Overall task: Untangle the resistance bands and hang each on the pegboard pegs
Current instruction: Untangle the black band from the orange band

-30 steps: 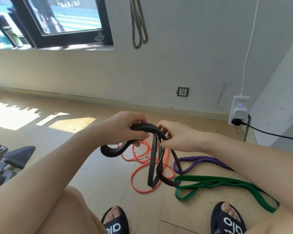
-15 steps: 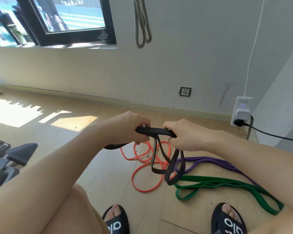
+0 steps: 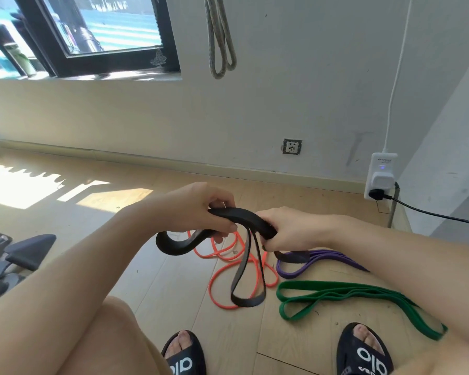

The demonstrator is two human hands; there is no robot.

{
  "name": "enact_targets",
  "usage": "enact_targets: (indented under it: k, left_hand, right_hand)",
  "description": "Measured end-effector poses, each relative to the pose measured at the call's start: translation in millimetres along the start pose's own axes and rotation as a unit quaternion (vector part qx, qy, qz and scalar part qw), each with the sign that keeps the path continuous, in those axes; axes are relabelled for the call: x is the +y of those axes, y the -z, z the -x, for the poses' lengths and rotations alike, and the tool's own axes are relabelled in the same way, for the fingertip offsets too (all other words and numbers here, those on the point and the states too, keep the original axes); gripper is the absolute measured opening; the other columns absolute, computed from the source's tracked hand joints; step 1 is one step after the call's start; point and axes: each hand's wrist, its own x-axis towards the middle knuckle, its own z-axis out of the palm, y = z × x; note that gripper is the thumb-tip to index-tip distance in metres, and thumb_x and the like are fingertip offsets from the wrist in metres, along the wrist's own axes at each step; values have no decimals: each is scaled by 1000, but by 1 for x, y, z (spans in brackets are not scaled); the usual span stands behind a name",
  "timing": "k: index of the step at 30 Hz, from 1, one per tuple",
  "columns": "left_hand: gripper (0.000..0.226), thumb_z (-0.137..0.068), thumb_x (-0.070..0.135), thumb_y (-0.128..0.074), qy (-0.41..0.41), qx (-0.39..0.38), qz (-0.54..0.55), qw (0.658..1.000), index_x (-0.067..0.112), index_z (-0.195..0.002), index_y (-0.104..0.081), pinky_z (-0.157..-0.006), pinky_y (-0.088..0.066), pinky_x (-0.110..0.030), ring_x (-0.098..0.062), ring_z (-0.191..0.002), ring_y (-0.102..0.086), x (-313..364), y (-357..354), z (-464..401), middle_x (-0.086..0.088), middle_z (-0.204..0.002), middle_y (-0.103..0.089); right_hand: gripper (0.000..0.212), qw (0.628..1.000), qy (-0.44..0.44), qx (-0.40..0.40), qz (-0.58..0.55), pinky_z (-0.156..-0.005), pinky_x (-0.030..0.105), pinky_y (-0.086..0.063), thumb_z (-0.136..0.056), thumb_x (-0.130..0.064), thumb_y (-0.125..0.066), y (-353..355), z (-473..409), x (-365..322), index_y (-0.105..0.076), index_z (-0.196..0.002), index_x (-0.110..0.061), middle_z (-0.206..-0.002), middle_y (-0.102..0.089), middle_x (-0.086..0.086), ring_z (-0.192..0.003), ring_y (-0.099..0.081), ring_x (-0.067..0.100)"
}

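Note:
My left hand (image 3: 198, 209) and my right hand (image 3: 290, 231) both grip a wide black resistance band (image 3: 241, 216) held above the floor. One end curls out to the left of my left hand. A narrower black loop (image 3: 248, 297) hangs down between my hands. On the floor beneath lie an orange band (image 3: 222, 288) in loose coils, a purple band (image 3: 309, 262) and a green band (image 3: 344, 293). A grey band (image 3: 220, 47) hangs on the wall above; its peg is out of view.
A wall socket (image 3: 292, 146) sits low on the wall. A white plug adapter (image 3: 381, 177) with a black cable stands at the right corner. Dark exercise equipment (image 3: 16, 255) is at the left. My sandalled feet (image 3: 363, 350) are at the bottom edge.
My hands have spread slightly and the black band's left end has curled out again. The hanging black loop has dropped lower.

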Motion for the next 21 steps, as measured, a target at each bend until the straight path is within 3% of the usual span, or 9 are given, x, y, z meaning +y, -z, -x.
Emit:
enact_targets:
  k: [4,9,12,16,18,21]
  left_hand:
    - [12,-93,23,-75,2,-22,10,1000,15,-98,-68,-90,-62,-38,-14,-80,-78,-1,1,1,1,-84,-79]
    - [14,-93,18,-75,1,-29,61,998,8,-100,-67,-90,-62,-43,-23,-84,-78,-2,1,2,-5,-87,-79]
    - [14,-92,17,-75,0,-28,67,997,9,-100,-67,-90,-62,-43,-23,-84,-78,-1,0,2,-5,-87,-79]
    - [10,-92,15,-75,-3,-20,81,996,9,-96,-67,-90,-62,-42,-23,-84,-79,-5,1,3,-6,-86,-79]
    - [11,-91,13,-75,0,-18,92,996,7,-97,-67,-89,-62,-40,-24,-85,-78,-7,3,4,-8,-86,-79]
    - [10,-89,11,-76,12,-15,61,998,10,-93,-66,-77,-57,-21,-18,-82,-78,-8,5,3,-3,-82,-78]
  right_hand:
    - [23,999,9,-18,-35,-83,44,-55,-86,-4,-61,-4,-2,-2,-61,-106,-15,-94,-66,8,-86,-63,21]
    - [25,996,20,-26,-88,-84,50,-55,-81,-15,-66,-9,-5,-5,-60,-105,-16,-90,-62,6,-83,-60,22]
    - [39,989,42,-38,-136,-81,41,-54,-75,-17,-74,-5,-2,-10,-61,-112,-22,-99,-65,1,-88,-62,17]
    - [35,988,68,-22,-140,-80,35,-55,-82,-19,-80,-7,-1,-14,-62,-111,-13,-98,-66,8,-84,-62,19]
    - [27,985,75,0,-156,-81,39,-55,-87,-18,-76,-10,-2,-14,-63,-108,-10,-92,-64,11,-80,-62,20]
    - [13,985,74,11,-156,-81,40,-55,-91,-20,-70,-7,-3,-14,-63,-101,-18,-87,-64,8,-79,-63,17]
